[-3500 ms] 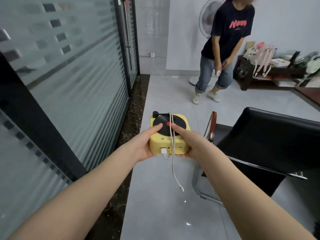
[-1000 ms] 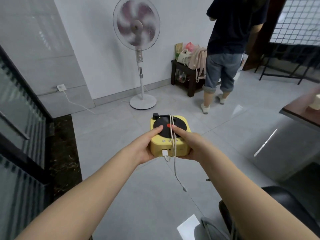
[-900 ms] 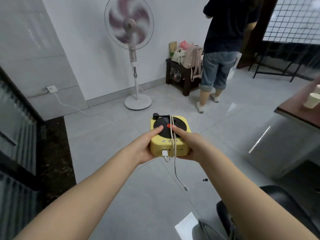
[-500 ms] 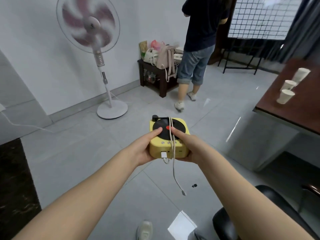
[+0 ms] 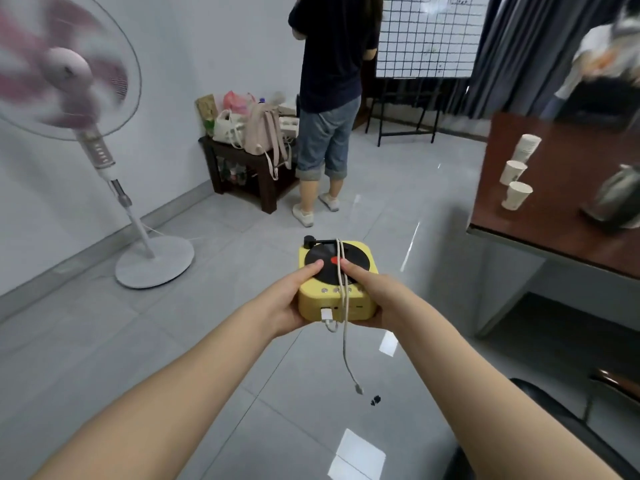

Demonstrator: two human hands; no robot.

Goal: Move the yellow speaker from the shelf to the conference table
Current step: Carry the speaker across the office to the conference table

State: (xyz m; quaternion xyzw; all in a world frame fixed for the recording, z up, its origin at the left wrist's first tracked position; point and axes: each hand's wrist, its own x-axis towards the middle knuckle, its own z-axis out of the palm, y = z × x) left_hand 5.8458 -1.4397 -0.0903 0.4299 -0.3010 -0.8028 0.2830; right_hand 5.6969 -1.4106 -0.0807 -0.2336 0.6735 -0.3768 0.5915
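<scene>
The left hand [image 5: 282,303] and right hand [image 5: 379,297] clamp the speaker [image 5: 311,306]; its hanging cable [image 5: 344,348] could snag on the bench [image 5: 554,216] edge

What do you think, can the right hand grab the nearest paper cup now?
Probably not: the right hand holds the yellow speaker, and the paper cup stands on the table, farther ahead to the right.

Grey tiled floor [image 5: 104,341], white wall [image 5: 194,46], standing fan [image 5: 65,74], dark side table [image 5: 266,185]

Forearms bare to frame edge; left hand [image 5: 285,301], right hand [image 5: 379,296] bare.
</scene>
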